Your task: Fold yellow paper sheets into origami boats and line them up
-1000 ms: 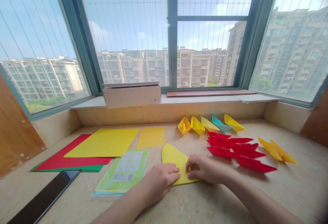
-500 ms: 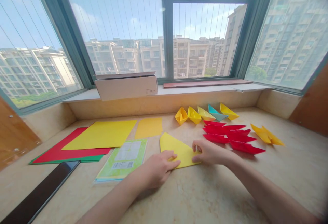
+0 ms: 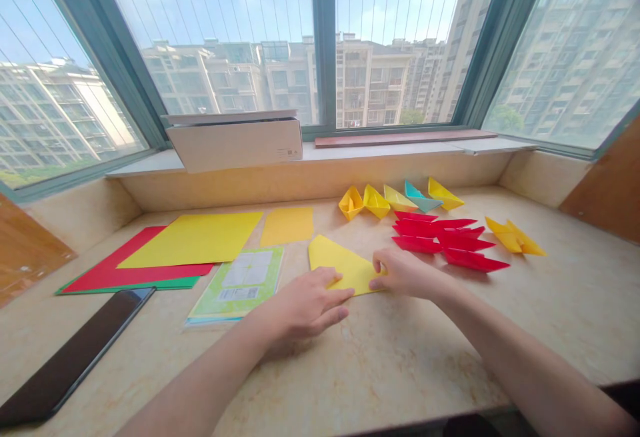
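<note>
A folded yellow paper [image 3: 336,265] lies flat on the marble counter [image 3: 400,370] in front of me. My left hand [image 3: 307,305] rests on its near left edge with the fingers stretched out flat. My right hand [image 3: 403,274] pinches the paper's right corner between thumb and fingers. Just beyond my right hand lie several red paper boats [image 3: 445,237].
A row of yellow boats with one teal boat [image 3: 400,198] stands farther back, and an orange boat [image 3: 515,237] at the right. Yellow, red and green sheets [image 3: 165,250], an orange sheet [image 3: 287,225], a green paper pack [image 3: 240,280], a dark tablet [image 3: 70,357] and a cardboard box [image 3: 235,140] lie left.
The view has tilted downward, so everything sits higher in the frame. My right hand has slid to the paper's right corner, and my left hand has flattened near the lower edge.
</note>
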Available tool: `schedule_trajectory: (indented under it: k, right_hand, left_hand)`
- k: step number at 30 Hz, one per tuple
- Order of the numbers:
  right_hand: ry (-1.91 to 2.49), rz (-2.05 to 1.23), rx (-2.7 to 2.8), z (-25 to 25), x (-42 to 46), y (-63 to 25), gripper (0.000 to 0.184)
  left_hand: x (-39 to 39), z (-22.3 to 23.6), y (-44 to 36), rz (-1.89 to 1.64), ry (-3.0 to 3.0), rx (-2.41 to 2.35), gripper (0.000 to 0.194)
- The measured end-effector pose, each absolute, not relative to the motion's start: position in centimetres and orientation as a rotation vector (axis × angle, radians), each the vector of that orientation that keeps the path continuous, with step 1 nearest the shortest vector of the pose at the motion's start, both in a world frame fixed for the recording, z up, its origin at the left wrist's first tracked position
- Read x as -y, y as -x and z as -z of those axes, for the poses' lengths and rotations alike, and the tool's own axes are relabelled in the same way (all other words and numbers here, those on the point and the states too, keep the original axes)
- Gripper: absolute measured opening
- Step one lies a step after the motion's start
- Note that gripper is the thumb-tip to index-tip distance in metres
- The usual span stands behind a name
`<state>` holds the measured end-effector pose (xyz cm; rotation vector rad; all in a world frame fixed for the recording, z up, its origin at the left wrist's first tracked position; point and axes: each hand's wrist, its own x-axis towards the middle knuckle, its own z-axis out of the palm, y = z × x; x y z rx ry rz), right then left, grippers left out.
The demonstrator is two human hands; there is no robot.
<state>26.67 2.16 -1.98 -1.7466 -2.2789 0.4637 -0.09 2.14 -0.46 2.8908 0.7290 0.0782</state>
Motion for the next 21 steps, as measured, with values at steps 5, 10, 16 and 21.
schedule_trajectory:
  k: [5,10,16,21]
  right_hand:
    - [1.334,-0.658,2.328,1.0,-2.2,-26.9,0.025]
    - [1.136,-0.561,2.432,1.0,-1.5,-26.8,0.038]
    - [1.176,-0.399,2.449,2.3,-2.0,-27.0,0.042]
    - [1.261,-0.217,2.357,3.2,-2.5,-26.9,0.034]
  left_hand:
    - [-2.9,1.2,0.5,-0.240,-2.922,-0.719,0.049]
    - [-2.5,1.2,0.5,-0.390,-2.940,-0.761,0.045]
    - [-2.1,1.2,0.1,-0.431,-2.872,-0.887,0.040]
    - [-2.6,1.5,0.3,-0.369,-2.939,-0.879,0.043]
